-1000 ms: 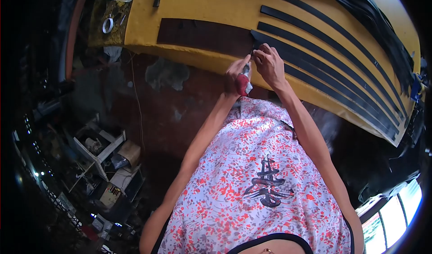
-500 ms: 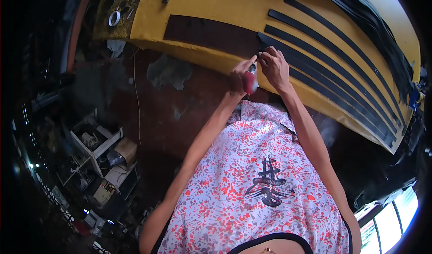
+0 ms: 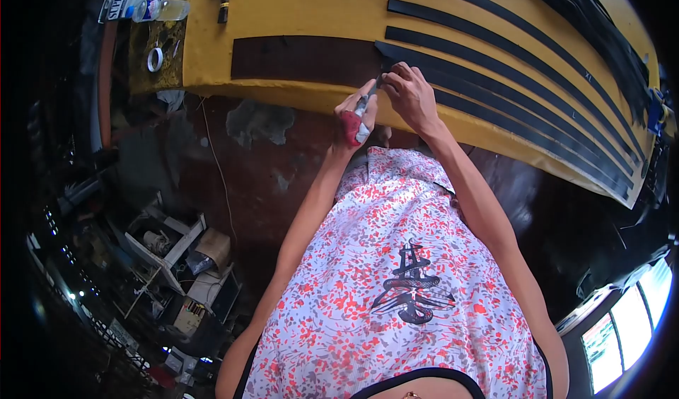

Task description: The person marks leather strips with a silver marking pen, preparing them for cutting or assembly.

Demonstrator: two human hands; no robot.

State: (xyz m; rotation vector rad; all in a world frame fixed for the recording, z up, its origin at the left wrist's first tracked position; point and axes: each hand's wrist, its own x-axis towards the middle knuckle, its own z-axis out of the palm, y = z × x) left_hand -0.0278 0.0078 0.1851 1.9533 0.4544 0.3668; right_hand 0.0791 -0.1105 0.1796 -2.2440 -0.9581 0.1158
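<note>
My left hand (image 3: 345,109) is closed round a red-handled tool (image 3: 351,128). Its grey metal part points up toward the ends of the black strips, and I cannot make out the tip. Just to the right, my right hand (image 3: 411,96) has its fingers bent and pressed together at the left end of a black strip (image 3: 453,68). What lies between those fingertips is mostly hidden. A dark brown flat piece (image 3: 304,58) lies on the yellow-covered table (image 3: 297,6), left of the hands, its right end meeting the strips.
More black strips (image 3: 488,38) run side by side to the right. A dark bundle of strips (image 3: 601,35) lies at the far right. A hammer-like tool (image 3: 223,6), a white tape roll (image 3: 155,59) and a plastic bottle (image 3: 163,10) are at the left. A cord (image 3: 225,165) hangs below.
The view has shifted, so the table and its strips sit further left and higher. The red-handled tool has tilted in my left hand. Both hands stay close together by the strip ends.
</note>
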